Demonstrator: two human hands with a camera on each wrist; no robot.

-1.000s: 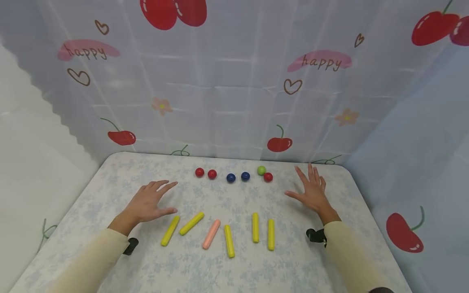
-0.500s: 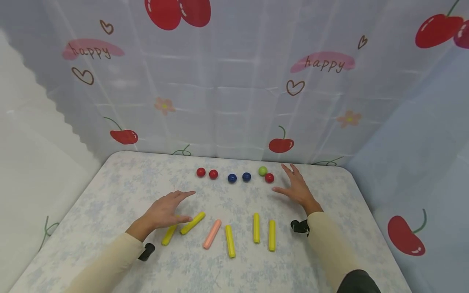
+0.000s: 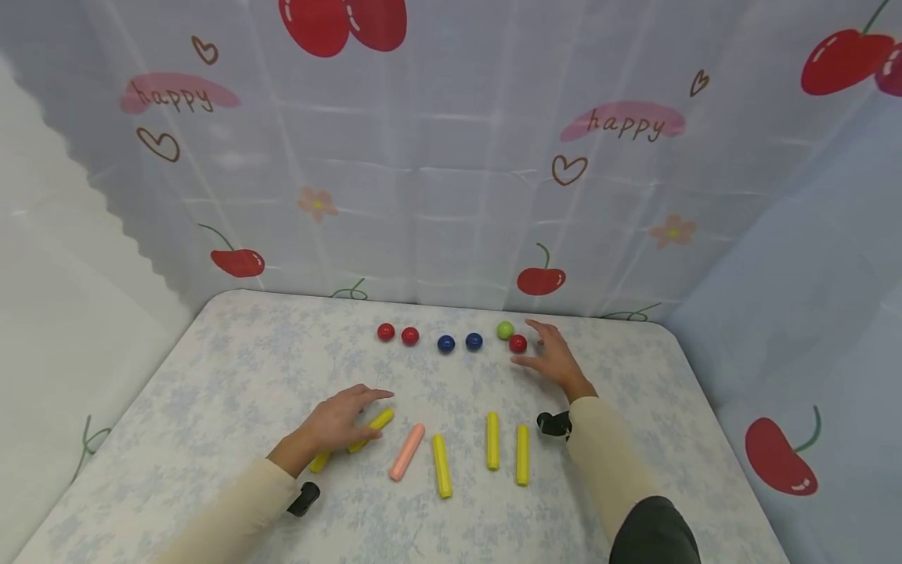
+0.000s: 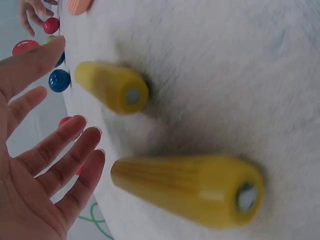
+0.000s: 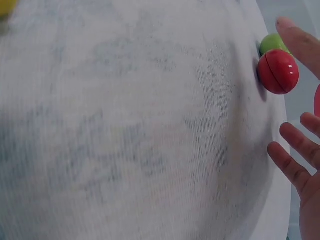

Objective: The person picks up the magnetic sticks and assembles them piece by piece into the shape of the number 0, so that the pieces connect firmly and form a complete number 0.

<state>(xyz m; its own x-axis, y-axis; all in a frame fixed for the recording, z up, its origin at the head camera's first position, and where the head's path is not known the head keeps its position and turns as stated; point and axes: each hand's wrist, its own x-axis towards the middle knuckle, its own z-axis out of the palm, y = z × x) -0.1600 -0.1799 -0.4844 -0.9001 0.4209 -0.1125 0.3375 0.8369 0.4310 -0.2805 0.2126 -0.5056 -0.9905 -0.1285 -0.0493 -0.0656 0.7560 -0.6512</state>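
- patterned worktop: nothing lifted yet, all handling seemingly remains
- left grip: fingers spread, bare, near yellow sticks
- right grip: loosely spread, bare, near red ball

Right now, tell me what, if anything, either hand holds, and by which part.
Nothing is held. The left hand is open near two yellow sticks; the right hand is open beside a red ball, not gripping it.
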